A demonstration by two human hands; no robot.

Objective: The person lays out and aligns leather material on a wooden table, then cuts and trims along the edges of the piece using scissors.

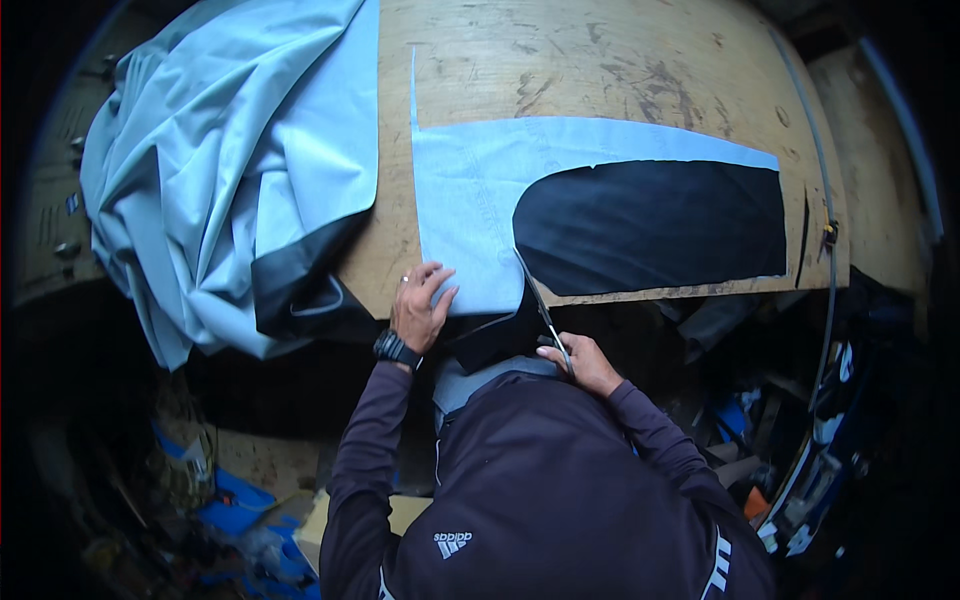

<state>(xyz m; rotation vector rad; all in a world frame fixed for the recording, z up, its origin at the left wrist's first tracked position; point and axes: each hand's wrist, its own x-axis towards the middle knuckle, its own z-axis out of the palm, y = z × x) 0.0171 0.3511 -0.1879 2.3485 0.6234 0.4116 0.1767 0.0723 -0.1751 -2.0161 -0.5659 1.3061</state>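
Note:
A pale blue sheet of material (pixel 463 215), its backing side up, lies along the near part of the wooden table. My left hand (pixel 421 305) rests on its near left corner, fingers stretched out and thumb apart. My right hand (pixel 585 363) grips long scissors (pixel 546 318) just off the table's front edge. Their blades point away from me, with the tips between the sheet's curved edge and a rounded black piece (pixel 650 228). This piece lies flat, black face up. Below the near edge of the sheet, a dark flap (pixel 490 338) hangs down in front of my body.
A large heap of grey-blue material (pixel 230 150) with a black face spills over the table's left side. The scuffed wooden tabletop (pixel 610 60) has a measuring tape (pixel 822 180) across its right end. Blue scraps (pixel 235 500) and clutter cover the floor below.

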